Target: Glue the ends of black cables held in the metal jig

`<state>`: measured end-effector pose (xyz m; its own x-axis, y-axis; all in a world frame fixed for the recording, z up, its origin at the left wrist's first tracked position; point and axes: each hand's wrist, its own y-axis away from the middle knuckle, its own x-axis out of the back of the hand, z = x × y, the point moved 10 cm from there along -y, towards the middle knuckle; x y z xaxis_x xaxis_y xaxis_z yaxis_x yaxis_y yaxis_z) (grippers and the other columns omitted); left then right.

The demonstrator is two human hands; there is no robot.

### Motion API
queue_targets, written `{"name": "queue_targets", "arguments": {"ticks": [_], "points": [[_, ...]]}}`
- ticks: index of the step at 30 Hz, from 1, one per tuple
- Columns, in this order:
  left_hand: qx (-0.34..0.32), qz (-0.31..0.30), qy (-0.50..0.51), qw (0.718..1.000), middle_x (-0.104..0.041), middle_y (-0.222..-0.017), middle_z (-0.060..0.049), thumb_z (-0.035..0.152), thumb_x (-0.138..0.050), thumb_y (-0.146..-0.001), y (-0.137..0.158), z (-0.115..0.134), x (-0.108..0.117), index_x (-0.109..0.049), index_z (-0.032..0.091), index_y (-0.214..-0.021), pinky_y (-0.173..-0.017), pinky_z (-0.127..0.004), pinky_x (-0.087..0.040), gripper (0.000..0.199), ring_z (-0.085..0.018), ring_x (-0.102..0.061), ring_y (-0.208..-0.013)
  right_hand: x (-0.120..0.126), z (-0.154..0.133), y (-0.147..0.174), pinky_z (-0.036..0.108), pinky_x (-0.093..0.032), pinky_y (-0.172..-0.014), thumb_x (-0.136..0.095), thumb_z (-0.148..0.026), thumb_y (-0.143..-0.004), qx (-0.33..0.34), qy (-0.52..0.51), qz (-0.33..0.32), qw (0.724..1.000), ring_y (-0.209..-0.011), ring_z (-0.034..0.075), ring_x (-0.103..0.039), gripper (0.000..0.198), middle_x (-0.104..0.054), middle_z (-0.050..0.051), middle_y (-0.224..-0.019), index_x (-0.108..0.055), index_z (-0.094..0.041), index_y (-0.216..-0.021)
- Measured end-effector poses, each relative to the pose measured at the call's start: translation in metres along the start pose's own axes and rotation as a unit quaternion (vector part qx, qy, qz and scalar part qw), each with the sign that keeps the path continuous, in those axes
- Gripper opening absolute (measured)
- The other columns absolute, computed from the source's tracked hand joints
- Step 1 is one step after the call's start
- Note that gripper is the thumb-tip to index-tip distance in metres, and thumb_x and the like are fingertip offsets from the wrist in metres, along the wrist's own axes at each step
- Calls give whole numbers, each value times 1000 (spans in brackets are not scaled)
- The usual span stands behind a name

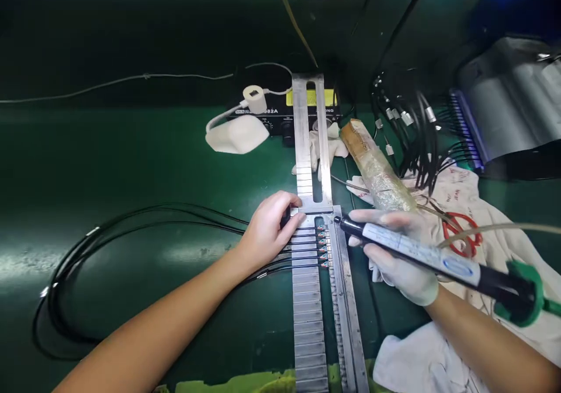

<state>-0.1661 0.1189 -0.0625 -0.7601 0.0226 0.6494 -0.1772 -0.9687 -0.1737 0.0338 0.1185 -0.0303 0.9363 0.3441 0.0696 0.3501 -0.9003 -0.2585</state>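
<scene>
My gloved right hand (398, 253) grips a black dispensing syringe (421, 256) with a white label and a green end fitting. Its dark tip reaches the upper end of a slotted metal fixture (309, 323). Several black cables (109, 232) lie across the fixture, their stripped, coloured wire ends (324, 247) in a row along its slot. My bare left hand (274, 226) is closed at the fixture's left edge, thumb and fingers around a small dark piece, mostly hidden. The cables pass beneath this hand and loop out to the left.
Behind the fixture stands a black control box (284, 124); a white corded device (239, 133) lies before it. To the right are a plastic-wrapped roll (379, 165), red-handled scissors (462, 235), white cloth (504, 223) and a bundle of black cables (416, 142). A thin hose crosses there.
</scene>
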Motion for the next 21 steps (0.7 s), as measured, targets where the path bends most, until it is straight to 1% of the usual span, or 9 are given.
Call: {"name": "queue_targets", "arguments": {"ticks": [3,5,6,8,9,12,14,16,21], "points": [[-5,0,2,1000,-59,-91,-2,22,-56,-95,0,1,2,-54,19,-100,-74,-28,-43,6,-15,-53,-80,-8,-12,0,39,-57,-96,-70,-7,-78,64,105,-41,992,-112,21,-66,47,-67,3,-122,-57,-28,-118],[-1,0,9,1000,-58,-91,-2,21,-56,-95,0,0,2,-55,19,-99,-74,-28,-43,5,-15,-52,-80,-15,-18,3,38,-56,-101,-72,-6,-76,115,175,-64,976,-115,22,-65,52,-66,5,-126,-60,-27,-122],[0,0,11,1000,-58,-90,-2,21,-56,-95,0,0,2,-55,19,-99,-74,-28,-43,5,-15,-52,-79,-17,-19,4,37,-57,-99,-72,-6,-76,125,191,-72,971,-115,22,-65,53,-65,6,-129,-60,-27,-123],[3,-1,12,1000,-58,-90,-2,21,-56,-95,0,0,2,-55,19,-100,-74,-28,-44,5,-15,-52,-79,-18,-18,5,37,-60,-94,-71,-9,-76,116,184,-81,973,-114,23,-66,54,-62,7,-134,-60,-28,-125],[5,-2,12,1000,-58,-90,-2,22,-55,-95,0,0,2,-55,19,-100,-74,-28,-44,6,-15,-52,-79,-18,-18,5,37,-61,-92,-71,-12,-77,109,176,-82,975,-114,24,-67,52,-63,8,-134,-60,-28,-125],[9,-3,9,1000,-59,-91,-3,24,-55,-95,0,-1,2,-55,20,-100,-73,-29,-45,6,-16,-53,-79,-15,-25,2,37,-62,-87,-69,-18,-78,109,194,-67,973,-105,25,-71,39,-72,9,-117,-64,-26,-115],[8,-1,6,1000,-60,-90,-3,24,-55,-95,0,0,3,-55,20,-100,-73,-29,-45,6,-16,-53,-78,-14,-29,-1,35,-63,-83,-68,-19,-79,108,212,-53,970,-98,24,-73,30,-75,10,-109,-65,-25,-108],[7,0,4,1000,-60,-90,-2,23,-56,-95,0,0,4,-56,19,-99,-72,-28,-45,6,-15,-53,-78,-14,-29,-2,33,-63,-82,-68,-20,-79,103,220,-52,969,-96,24,-73,26,-75,11,-108,-66,-24,-105],[7,-2,1,1000,-59,-90,-2,22,-56,-94,0,-1,4,-56,19,-99,-72,-27,-45,6,-15,-53,-77,-17,-27,-2,31,-61,-87,-71,-20,-77,112,228,-66,965,-99,22,-73,30,-74,11,-112,-65,-22,-106]]}}
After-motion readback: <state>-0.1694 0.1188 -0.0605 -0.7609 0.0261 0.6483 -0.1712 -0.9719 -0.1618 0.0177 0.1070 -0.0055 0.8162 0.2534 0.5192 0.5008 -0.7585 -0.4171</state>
